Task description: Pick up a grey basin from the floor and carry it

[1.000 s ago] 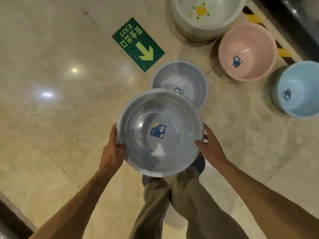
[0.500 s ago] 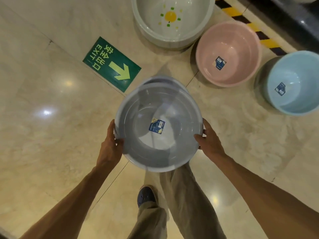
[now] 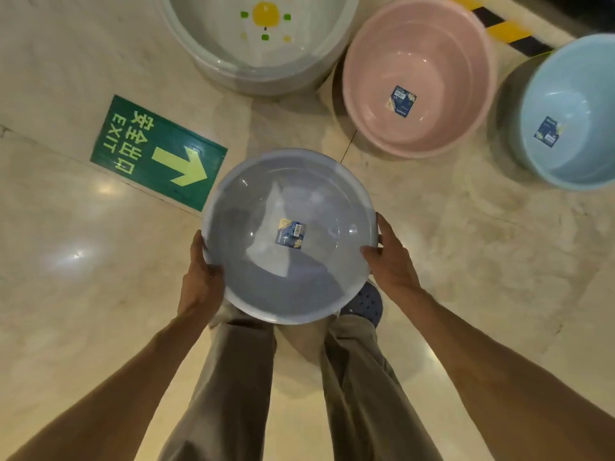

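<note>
Hands point(image 3: 392, 264) round grey basin point(image 3: 316, 201), beside "EXIT" sign point(image 3: 159, 154).

Pink basin point(image 3: 419, 74), blue basin point(image 3: 572, 114), white basin point(image 3: 259, 34), exit sign point(image 3: 156, 151).

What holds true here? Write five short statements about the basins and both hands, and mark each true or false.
1. Both hands hold the grey basin by its rim. True: left hand, right hand.
2. The pink basin carries a sticker inside. True.
3. The blue basin lies upside down. False: it sits mouth up.
4. The exit sign is red. False: it is green.
5. The white basin is stacked inside the pink one. False: it stands beside it.
</note>
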Action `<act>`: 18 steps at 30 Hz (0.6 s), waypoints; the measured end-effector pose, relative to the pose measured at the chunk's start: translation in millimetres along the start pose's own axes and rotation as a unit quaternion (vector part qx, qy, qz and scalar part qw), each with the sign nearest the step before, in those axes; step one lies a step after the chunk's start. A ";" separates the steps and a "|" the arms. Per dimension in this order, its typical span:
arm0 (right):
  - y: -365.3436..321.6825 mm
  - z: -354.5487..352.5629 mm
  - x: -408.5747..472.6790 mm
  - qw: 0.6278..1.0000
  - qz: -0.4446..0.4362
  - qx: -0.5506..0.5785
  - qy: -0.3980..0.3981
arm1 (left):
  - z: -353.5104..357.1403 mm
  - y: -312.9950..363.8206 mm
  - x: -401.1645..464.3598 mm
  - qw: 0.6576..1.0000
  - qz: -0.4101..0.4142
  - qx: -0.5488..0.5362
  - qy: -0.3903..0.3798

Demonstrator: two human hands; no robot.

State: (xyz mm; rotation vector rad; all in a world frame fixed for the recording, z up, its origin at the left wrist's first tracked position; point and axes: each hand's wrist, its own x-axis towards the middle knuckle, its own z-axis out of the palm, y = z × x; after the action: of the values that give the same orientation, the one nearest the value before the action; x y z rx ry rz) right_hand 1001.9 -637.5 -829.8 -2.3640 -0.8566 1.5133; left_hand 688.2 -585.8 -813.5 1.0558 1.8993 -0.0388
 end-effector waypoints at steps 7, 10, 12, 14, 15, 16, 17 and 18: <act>18.3 48.8 19.6 0.997 0.030 0.008 0.064 | 16.1 -7.6 52.7 0.998 -0.016 0.055 -0.012; 31.0 57.8 27.3 0.996 0.044 0.028 0.068 | 22.3 -11.6 59.5 0.998 -0.014 0.051 -0.036; 31.7 55.1 31.7 0.997 0.044 0.047 0.034 | 19.0 -14.2 62.4 0.997 -0.002 0.025 -0.067; 29.0 48.7 34.9 0.997 0.037 0.070 0.003 | 13.4 -17.0 70.1 0.997 -0.006 0.003 -0.083; 27.6 44.5 36.3 0.996 0.041 0.075 -0.007 | 10.1 -16.1 72.1 0.996 -0.014 -0.001 -0.090; 25.2 40.1 35.9 0.995 0.049 0.080 -0.017 | 7.8 -16.1 73.5 0.996 -0.014 -0.009 -0.092; 23.4 36.0 35.4 0.995 0.057 0.084 -0.022 | 4.6 -13.0 72.0 0.996 -0.010 -0.012 -0.092; 20.2 31.2 33.8 0.994 0.060 0.089 -0.025 | 2.4 -9.5 70.3 0.996 0.001 -0.017 -0.091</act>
State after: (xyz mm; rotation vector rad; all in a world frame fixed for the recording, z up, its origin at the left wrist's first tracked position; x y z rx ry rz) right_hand 991.9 -638.7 -879.1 -2.2930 -0.5701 1.6270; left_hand 669.6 -547.1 -870.0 0.9959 1.7293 -0.0979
